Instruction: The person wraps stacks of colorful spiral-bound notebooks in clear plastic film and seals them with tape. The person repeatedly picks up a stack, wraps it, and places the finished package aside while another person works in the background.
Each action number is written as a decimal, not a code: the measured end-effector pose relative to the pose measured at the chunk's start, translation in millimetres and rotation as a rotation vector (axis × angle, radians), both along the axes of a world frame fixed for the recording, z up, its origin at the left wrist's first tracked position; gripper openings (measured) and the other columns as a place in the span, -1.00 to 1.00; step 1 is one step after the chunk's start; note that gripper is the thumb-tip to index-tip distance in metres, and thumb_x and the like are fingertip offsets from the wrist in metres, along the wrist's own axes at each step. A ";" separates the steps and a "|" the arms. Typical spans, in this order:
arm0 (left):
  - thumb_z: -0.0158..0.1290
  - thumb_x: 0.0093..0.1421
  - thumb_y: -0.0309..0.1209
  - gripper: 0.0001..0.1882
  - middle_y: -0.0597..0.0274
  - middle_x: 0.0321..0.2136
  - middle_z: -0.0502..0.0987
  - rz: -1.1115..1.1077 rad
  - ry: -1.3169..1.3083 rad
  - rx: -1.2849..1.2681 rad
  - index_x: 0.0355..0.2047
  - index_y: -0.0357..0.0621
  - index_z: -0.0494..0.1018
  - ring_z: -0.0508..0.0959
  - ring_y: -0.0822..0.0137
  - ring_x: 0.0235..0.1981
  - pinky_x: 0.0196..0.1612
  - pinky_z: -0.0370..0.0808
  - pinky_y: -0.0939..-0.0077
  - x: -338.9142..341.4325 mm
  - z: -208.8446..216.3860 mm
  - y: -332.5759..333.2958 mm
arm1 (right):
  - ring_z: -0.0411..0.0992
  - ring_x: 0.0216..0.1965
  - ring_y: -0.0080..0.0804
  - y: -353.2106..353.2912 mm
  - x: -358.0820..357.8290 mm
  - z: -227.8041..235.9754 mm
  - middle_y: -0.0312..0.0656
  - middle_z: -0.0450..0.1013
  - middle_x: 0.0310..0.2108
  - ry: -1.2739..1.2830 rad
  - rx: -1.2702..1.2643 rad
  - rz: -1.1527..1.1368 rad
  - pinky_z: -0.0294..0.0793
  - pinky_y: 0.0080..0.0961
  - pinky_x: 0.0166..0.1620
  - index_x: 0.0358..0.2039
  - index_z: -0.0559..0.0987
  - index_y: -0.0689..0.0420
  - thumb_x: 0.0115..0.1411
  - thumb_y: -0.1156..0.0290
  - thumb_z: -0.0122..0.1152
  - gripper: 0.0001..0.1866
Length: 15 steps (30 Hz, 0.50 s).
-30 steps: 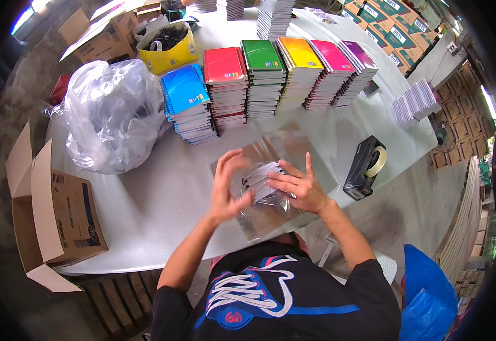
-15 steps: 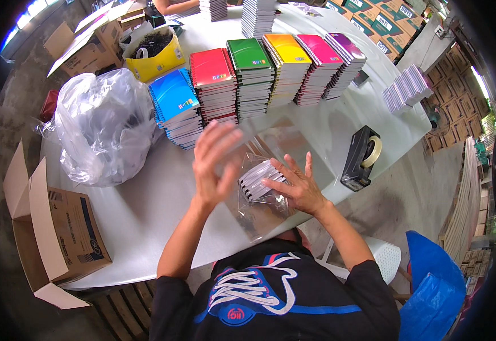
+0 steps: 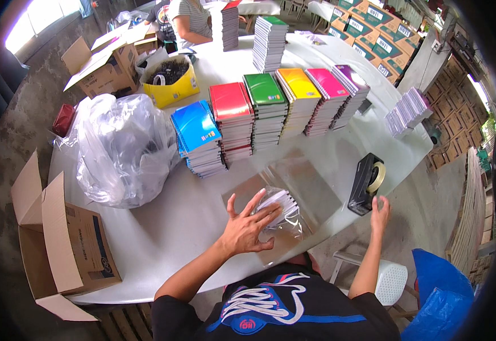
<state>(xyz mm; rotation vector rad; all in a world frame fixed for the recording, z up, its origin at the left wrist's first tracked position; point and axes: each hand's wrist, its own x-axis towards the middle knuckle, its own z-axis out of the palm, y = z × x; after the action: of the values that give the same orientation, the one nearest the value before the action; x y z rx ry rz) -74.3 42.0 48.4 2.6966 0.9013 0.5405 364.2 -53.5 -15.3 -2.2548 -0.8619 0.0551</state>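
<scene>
My left hand (image 3: 250, 226) lies with spread fingers over a small bundle in clear plastic (image 3: 282, 206). White page edges and black binding show through the wrap, so it looks like spiral notebooks. Beneath it are flat clear plastic sheets or bags (image 3: 316, 187) on the white table. My right hand (image 3: 380, 215) reaches beside the near end of a black tape dispenser (image 3: 361, 190) that carries a roll of clear yellowish tape (image 3: 377, 177). Its fingertips look apart; whether they touch the dispenser or a strip of tape is too small to tell.
Stacks of spiral notebooks, including a blue one (image 3: 196, 133) and a red one (image 3: 232, 108), stand in a row beyond my hands. A large clear plastic bag (image 3: 125, 153) and an open cardboard box (image 3: 83, 238) are at left. Another person (image 3: 190, 23) sits across the table.
My right hand has left the wrapped bundle and moved right to the tape dispenser. The left hand has come down onto the bundle. The view has tilted up, showing more of the far side.
</scene>
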 end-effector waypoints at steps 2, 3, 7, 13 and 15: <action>0.14 -0.22 0.03 -0.17 0.52 0.16 0.29 0.001 0.029 -0.037 0.16 0.21 0.27 -0.13 0.22 0.34 0.12 -0.52 -0.30 1.9 -0.5 1.7 | 0.30 -0.18 -0.38 4.1 16.1 -8.1 -0.32 0.36 -0.12 0.294 -0.068 -0.077 0.36 -0.41 -0.25 -0.15 0.50 0.07 0.11 0.01 0.17 -0.56; 0.14 -0.22 0.02 -0.17 0.52 0.16 0.28 0.013 0.032 -0.034 0.15 0.21 0.27 -0.14 0.22 0.34 0.12 -0.53 -0.30 1.5 -0.1 1.7 | 0.27 -0.23 -0.44 11.9 -4.9 12.5 -0.36 0.35 -0.13 0.493 -0.080 -0.114 0.34 -0.44 -0.31 -0.17 0.51 0.05 0.11 0.00 0.17 -0.58; 0.16 -0.24 -0.02 -0.16 0.54 0.17 0.26 0.013 0.038 -0.053 0.16 0.23 0.26 -0.18 0.23 0.35 0.12 -0.55 -0.31 0.0 3.3 -0.9 | 0.10 -0.33 -0.57 13.1 1.5 9.8 -0.47 0.31 -0.13 1.067 0.162 -0.104 0.20 -0.53 -0.44 -0.17 0.53 -0.03 0.08 -0.01 0.20 -0.60; 0.21 -0.27 -0.06 -0.09 0.55 0.22 0.17 0.001 0.071 -0.097 0.19 0.25 0.20 -0.21 0.24 0.35 0.12 -0.52 -0.36 -1.2 3.1 -1.4 | 0.13 -0.13 -0.33 -12.0 5.7 -22.9 -0.42 0.25 -0.03 1.240 0.548 0.053 0.29 0.27 -0.12 0.02 0.40 -0.05 0.10 0.10 0.21 -0.52; 0.22 -0.27 -0.06 -0.07 0.55 0.24 0.14 0.014 0.079 -0.083 0.21 0.29 0.16 -0.24 0.16 0.35 0.11 -0.53 -0.36 -1.5 1.2 -2.8 | 0.16 0.01 -0.18 -29.4 4.3 -35.8 -0.38 0.21 0.09 1.253 0.570 0.077 0.15 0.44 -0.03 0.08 0.36 -0.04 0.10 0.10 0.22 -0.46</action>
<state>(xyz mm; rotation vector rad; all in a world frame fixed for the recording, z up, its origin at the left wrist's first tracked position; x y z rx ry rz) -75.8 39.1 49.6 2.6551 0.9421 0.3926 368.5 -82.9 -51.1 -1.2399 -0.1979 0.9948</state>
